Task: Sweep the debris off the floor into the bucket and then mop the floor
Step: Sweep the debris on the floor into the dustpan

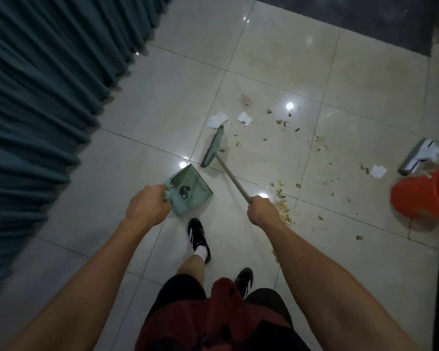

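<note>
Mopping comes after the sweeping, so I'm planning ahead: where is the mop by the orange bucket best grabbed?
Grip the mop by its white handle, where it rises from the flat head lying on the floor, coming from above and the left. The bucket crowds its near side, and the handle runs out of view to the right.

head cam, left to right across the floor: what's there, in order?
Curtain → left hand holding the dustpan → broom head → right hand on the broom's handle → scattered debris → mop head → orange bucket.
</note>
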Demonstrator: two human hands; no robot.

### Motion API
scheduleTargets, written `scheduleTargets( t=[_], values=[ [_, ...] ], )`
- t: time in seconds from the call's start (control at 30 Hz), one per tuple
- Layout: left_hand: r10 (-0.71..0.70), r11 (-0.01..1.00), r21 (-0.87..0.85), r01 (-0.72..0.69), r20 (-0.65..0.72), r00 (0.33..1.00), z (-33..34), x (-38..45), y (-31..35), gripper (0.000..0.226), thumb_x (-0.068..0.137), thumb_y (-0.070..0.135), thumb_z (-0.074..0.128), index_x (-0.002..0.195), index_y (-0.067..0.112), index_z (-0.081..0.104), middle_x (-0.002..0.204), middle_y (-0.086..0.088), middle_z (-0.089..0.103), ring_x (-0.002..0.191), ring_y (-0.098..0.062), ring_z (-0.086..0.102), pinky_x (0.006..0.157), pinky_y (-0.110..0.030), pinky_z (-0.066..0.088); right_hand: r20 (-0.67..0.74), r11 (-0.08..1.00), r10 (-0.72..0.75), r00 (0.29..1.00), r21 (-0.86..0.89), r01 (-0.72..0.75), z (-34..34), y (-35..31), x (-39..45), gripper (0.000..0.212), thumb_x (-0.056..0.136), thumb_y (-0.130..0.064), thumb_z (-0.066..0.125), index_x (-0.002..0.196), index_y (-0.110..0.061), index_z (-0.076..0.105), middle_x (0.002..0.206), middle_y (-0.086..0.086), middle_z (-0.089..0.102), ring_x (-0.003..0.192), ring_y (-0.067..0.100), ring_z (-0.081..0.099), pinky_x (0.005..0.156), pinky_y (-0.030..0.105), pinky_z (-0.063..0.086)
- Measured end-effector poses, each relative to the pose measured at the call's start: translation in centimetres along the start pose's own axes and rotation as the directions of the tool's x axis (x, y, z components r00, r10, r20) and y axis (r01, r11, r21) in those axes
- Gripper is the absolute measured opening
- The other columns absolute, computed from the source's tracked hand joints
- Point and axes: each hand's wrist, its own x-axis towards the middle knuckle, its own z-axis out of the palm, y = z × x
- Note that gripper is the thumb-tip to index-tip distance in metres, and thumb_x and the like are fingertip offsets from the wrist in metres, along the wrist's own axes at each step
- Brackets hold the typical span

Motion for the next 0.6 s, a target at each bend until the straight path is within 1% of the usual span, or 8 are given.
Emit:
scheduleTargets(
  t=[0.1,0.2,0.27,0.33,0.43,0.5,0.6],
  values=[
    [-0.027,1.000,-0.012,0.027,0.021,0.999,-2.3,3.6,-2.4,0.026,0.088,0.019,0.057,0.110,0.023,0.071,0.098,-0.009,0.071,0.082,-0.032,0.066,0.069,-0.033,0.053,0.020,1.000,-0.022,1.000,-0.004,0.022,-0.7,-5.3,3.2,0.033,0.094,-0.019,0.050,0.124,-0.015,0.061,0.105,0.008,0.064,0.085,0.028,0.067,0.078,0.042,0.060],
    [-0.022,1.000,0.011,0.022,0.047,0.999,-4.3,6.6,-3.9,0.027,0.087,0.018,0.058,0.110,0.023,0.071,0.095,-0.008,0.072,0.082,-0.032,0.067,0.072,-0.036,0.056,0.026,0.998,-0.065,0.998,-0.023,0.066,-1.4,-9.7,5.6,0.028,0.094,-0.018,0.048,0.120,-0.014,0.060,0.105,0.011,0.064,0.087,0.031,0.066,0.074,0.041,0.059],
    [-0.015,1.000,0.014,0.014,0.059,0.998,-5.2,8.4,-4.4,0.025,0.087,0.018,0.058,0.109,0.022,0.070,0.093,-0.008,0.071,0.081,-0.032,0.067,0.074,-0.039,0.059,0.039,0.994,-0.097,0.994,-0.043,0.099,-1.7,-11.9,7.1,0.025,0.095,-0.016,0.048,0.119,-0.014,0.055,0.108,0.013,0.063,0.091,0.031,0.064,0.068,0.037,0.054],
    [-0.006,1.000,0.020,0.004,0.073,0.997,-6.0,9.9,-4.6,0.024,0.088,0.018,0.059,0.108,0.023,0.071,0.093,-0.008,0.071,0.081,-0.031,0.068,0.075,-0.039,0.060,0.059,0.993,-0.101,0.993,-0.058,0.104,-1.9,-13.5,8.5,0.028,0.095,-0.014,0.049,0.123,-0.014,0.054,0.112,0.012,0.063,0.096,0.030,0.063,0.069,0.034,0.048],
    [0.016,0.999,0.033,-0.018,0.080,0.997,-6.8,11.5,-4.6,0.022,0.088,0.017,0.060,0.106,0.023,0.071,0.092,-0.008,0.071,0.081,-0.032,0.067,0.075,-0.039,0.059,0.096,0.996,-0.027,0.995,-0.087,0.035,-2.0,-14.3,9.6,0.036,0.094,-0.011,0.048,0.129,-0.013,0.056,0.115,0.010,0.062,0.099,0.028,0.064,0.071,0.033,0.049],
    [0.027,0.999,0.041,-0.031,0.086,0.996,-7.2,12.3,-4.4,0.019,0.089,0.017,0.060,0.102,0.022,0.072,0.090,-0.008,0.070,0.080,-0.033,0.066,0.075,-0.039,0.058,0.087,0.994,0.015,0.996,-0.109,-0.005,-2.0,-13.9,9.3,0.038,0.093,-0.008,0.048,0.130,-0.011,0.055,0.115,0.010,0.061,0.098,0.028,0.064,0.071,0.034,0.049],
    [0.050,0.996,0.070,-0.056,0.090,0.995,-7.4,12.9,-3.9,0.016,0.089,0.018,0.061,0.100,0.022,0.072,0.088,-0.008,0.069,0.079,-0.032,0.066,0.072,-0.037,0.057,0.086,0.992,0.075,0.993,-0.104,-0.065,-1.8,-11.8,8.5,0.035,0.093,-0.008,0.049,0.128,-0.011,0.055,0.108,0.008,0.060,0.091,0.026,0.062,0.072,0.034,0.050]
  ],
)
